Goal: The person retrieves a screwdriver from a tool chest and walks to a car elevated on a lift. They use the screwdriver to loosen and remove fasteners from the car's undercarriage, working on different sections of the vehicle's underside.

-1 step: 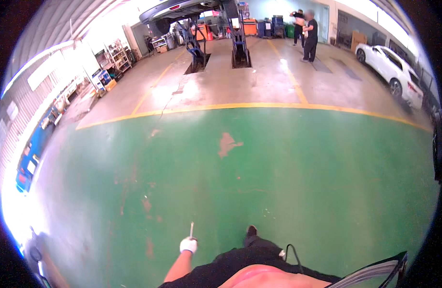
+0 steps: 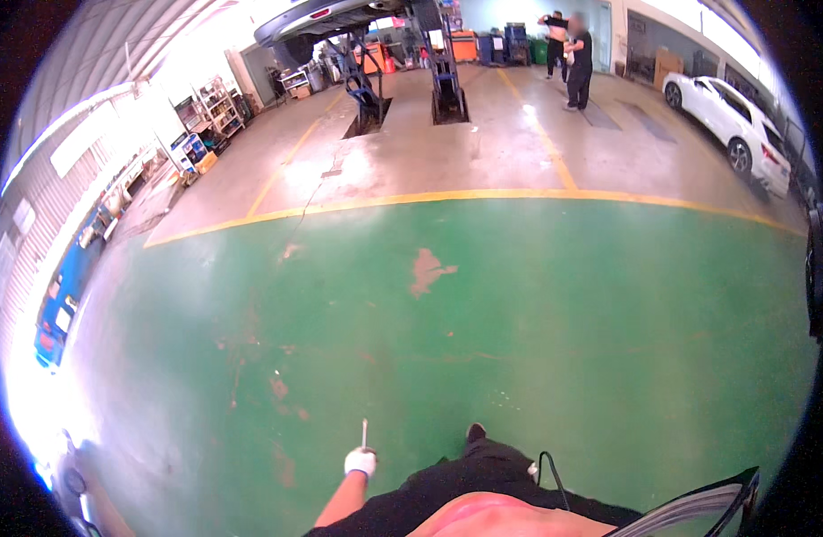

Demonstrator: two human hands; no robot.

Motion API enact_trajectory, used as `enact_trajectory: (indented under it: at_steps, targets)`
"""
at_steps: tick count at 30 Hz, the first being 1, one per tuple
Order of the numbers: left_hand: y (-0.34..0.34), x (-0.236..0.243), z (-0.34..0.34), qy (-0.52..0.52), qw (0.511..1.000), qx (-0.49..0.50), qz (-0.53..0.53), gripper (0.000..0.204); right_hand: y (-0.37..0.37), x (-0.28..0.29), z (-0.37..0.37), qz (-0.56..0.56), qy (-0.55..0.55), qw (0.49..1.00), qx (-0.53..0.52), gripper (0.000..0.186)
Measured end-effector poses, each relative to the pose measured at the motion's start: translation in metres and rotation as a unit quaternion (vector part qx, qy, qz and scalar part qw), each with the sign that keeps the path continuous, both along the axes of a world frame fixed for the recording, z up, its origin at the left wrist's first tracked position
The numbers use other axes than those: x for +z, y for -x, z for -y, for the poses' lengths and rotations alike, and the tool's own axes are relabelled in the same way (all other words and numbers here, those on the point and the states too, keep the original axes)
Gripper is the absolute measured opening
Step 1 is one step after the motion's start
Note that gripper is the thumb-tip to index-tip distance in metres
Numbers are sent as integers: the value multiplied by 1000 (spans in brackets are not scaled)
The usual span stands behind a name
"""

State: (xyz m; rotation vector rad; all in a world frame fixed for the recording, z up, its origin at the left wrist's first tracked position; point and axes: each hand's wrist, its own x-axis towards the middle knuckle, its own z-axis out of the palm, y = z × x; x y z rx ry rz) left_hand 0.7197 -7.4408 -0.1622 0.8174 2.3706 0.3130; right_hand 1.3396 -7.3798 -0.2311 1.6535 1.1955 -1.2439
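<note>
My white-gloved left hand (image 2: 361,462) is clenched round a slim, pale tool (image 2: 365,434), which juts out ahead of it; I cannot make out its kind. My right hand is out of view, so I cannot tell its state. Right of the left hand and a little ahead is my shoe (image 2: 476,433); a black cable (image 2: 544,464) loops farther right. As I judge it, the grip is made, but the tool is not at work: its tip touches nothing. What remains undone, I cannot tell. Ahead of the hand spreads the green floor (image 2: 564,295), up to a yellow line (image 2: 403,194). Beyond that, a white car (image 2: 725,116) stands far right, a raised car (image 2: 349,18) sits on a lift (image 2: 446,76) almost straight ahead, and two people (image 2: 580,72) stand between them.
</note>
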Motion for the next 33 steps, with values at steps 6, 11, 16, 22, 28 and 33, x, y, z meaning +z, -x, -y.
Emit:
enact_trajectory:
  at_steps: [6,11,16,22,28,33]
  targets:
    - [53,0,-104,118,982,-121,87,26,221,90,-454,-95,-293,949,63,51]
    - [128,-55,-221,272,939,73,197,35,407,243,-749,-222,-486,845,20,38]
    - [254,-72,-454,289,941,25,174,32,476,150,-912,-154,-472,867,36,35]
    - [446,-59,-850,31,994,-103,29,30,452,-12,-1029,-33,-18,915,401,40]
    - [599,56,-1272,-226,936,140,230,36,575,20,-1212,22,-6,999,23,39]
    - [692,-29,-1428,-81,967,138,199,30,679,-17,-1479,-3,-22,996,86,39]
